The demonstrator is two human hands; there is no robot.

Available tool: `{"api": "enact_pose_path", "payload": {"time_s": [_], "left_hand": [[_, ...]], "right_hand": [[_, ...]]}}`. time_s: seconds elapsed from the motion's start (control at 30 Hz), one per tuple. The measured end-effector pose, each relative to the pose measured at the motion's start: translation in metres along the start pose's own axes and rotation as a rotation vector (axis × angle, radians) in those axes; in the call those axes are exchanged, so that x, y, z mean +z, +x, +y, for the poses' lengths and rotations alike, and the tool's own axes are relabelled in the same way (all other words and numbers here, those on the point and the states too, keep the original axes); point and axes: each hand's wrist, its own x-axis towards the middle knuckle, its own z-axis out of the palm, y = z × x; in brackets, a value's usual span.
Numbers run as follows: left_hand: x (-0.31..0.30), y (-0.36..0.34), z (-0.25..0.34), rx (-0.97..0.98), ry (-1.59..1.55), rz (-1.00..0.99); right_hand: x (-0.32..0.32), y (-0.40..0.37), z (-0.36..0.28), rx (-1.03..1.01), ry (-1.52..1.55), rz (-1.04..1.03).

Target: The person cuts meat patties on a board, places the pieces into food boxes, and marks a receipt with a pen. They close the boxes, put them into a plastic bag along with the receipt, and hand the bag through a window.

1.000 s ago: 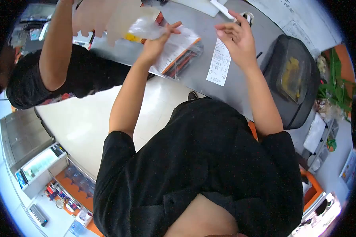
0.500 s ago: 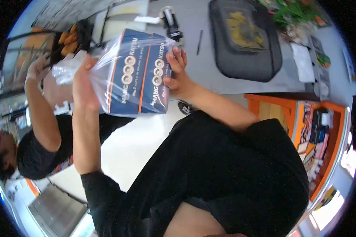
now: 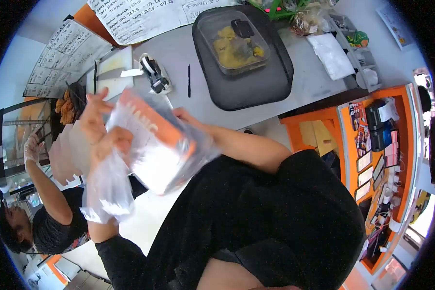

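A box (image 3: 162, 140) with white and orange faces, wrapped in a clear plastic bag (image 3: 109, 186), hangs tilted between my hands, blurred by motion. My left hand (image 3: 104, 128) is at its left side, with some fingers bent at the bag and others raised; the loose plastic drapes down over my wrist. My right hand (image 3: 191, 118) holds the box from its far right side, most of its fingers hidden behind it.
On the counter (image 3: 176, 50) lie a black tray (image 3: 244, 92) with a food container (image 3: 237, 43), a pen (image 3: 189, 81), a tape dispenser (image 3: 153, 75) and a knife (image 3: 112, 74). A co-worker (image 3: 58, 208) is at the left, one gloved hand near a display case. Orange shelving (image 3: 340, 145) stands right.
The box has turned and tilted, moving lower, and its dark blue printed faces have given way to white and orange ones. The loose plastic now hangs over my left wrist. The view has shifted.
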Motion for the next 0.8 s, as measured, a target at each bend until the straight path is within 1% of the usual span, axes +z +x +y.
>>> {"api": "enact_pose_path", "payload": {"time_s": [0.1, 0.17, 0.23, 0.27, 0.3, 0.37, 0.4, 0.43, 0.5, 0.6, 0.63, 0.7, 0.77, 0.8], "left_hand": [[0.009, 0.004, 0.032, -0.159, -0.216, -0.332], [0.018, 0.003, 0.073, -0.616, -0.531, -0.315], [0.024, -0.029, 0.083, -0.826, -0.613, -0.162], [0.031, -0.049, 0.09, -0.922, -0.661, -0.086], [0.041, -0.064, 0.098, -0.973, -0.61, -0.027], [0.057, -0.088, 0.111, -1.048, -0.514, 0.087], [0.069, -0.089, 0.12, -1.116, -0.489, 0.152], [0.078, -0.103, 0.123, -1.096, -0.4, 0.113], [0.105, -0.082, 0.133, -1.089, -0.292, 0.075], [0.135, -0.083, 0.125, -1.069, -0.065, -0.04], [0.147, -0.092, 0.118, -1.024, -0.039, 0.025], [0.165, -0.086, 0.113, -1.19, -0.098, 0.094], [0.181, -0.087, 0.11, -1.279, -0.043, 0.079], [0.19, -0.089, 0.109, -1.327, -0.012, 0.072]], "right_hand": [[-0.031, -0.014, -0.007, 0.263, -0.103, 0.02], [-0.064, -0.036, -0.012, 0.504, -0.281, 0.032], [-0.097, -0.058, -0.027, 0.705, -0.602, 0.031], [-0.109, -0.07, -0.04, 0.709, -0.791, 0.032], [-0.113, -0.08, -0.057, 0.681, -0.978, 0.044], [-0.091, -0.086, -0.107, 0.424, -1.248, 0.076], [-0.08, -0.08, -0.128, 0.404, -1.198, 0.063], [-0.071, -0.072, -0.151, 0.381, -1.155, 0.055], [-0.061, -0.058, -0.193, 0.301, -1.09, 0.082], [-0.061, -0.045, -0.252, 0.145, -1.063, 0.167], [-0.063, -0.042, -0.27, 0.083, -1.065, 0.181], [-0.07, -0.038, -0.301, -0.012, -1.078, 0.207], [-0.086, -0.042, -0.326, -0.06, -1.097, 0.242], [-0.095, -0.045, -0.34, -0.05, -1.064, 0.273]]}}
